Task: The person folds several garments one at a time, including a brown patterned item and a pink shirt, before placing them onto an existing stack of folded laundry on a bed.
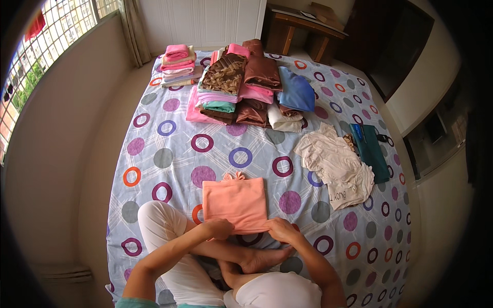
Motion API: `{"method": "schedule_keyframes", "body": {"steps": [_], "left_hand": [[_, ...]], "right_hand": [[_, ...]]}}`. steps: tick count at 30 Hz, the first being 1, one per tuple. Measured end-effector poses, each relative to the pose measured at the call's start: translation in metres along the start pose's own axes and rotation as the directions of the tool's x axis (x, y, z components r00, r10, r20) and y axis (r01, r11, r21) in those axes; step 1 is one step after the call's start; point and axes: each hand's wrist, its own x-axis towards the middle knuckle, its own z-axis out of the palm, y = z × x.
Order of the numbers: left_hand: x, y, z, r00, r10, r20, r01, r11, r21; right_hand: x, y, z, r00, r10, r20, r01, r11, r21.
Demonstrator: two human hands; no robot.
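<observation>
In front of my crossed legs a peach-coloured cloth point(235, 201) lies folded into a near-square on the bed. A small gathered tie point(234, 176) of the same colour sticks out past its far edge. My left hand point(220, 229) is closed on the near left part of the cloth, its fingers partly turned from view. At the near right corner, my right hand point(280, 230) pinches the edge between thumb and fingers. The near edge is drawn straight between both hands. Whether this cloth is a garment or a towel I cannot tell.
A large heap of folded cloths point(264, 74) stands at the far middle, beside a smaller folded stack point(178, 66). To the right lie a crumpled cream shirt point(339, 167) and a dark green folded cloth point(374, 154). The patterned bedsheet point(174, 143) lies under everything.
</observation>
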Motion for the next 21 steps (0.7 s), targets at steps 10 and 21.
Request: {"method": "schedule_keyframes", "body": {"steps": [10,21], "left_hand": [[0.02,-0.124,-0.021,0.785,-0.09,-0.613,-0.26,0.851,-0.457],[0.068,-0.154,0.005,0.37,-0.455,-0.81,-0.046,0.862,-0.505]], "right_hand": [[0.089,0.036,-0.019,0.927,0.209,-0.312,0.118,0.626,0.771],[0.133,0.051,0.034,0.668,0.504,-0.547,-0.187,0.826,0.532]]}}
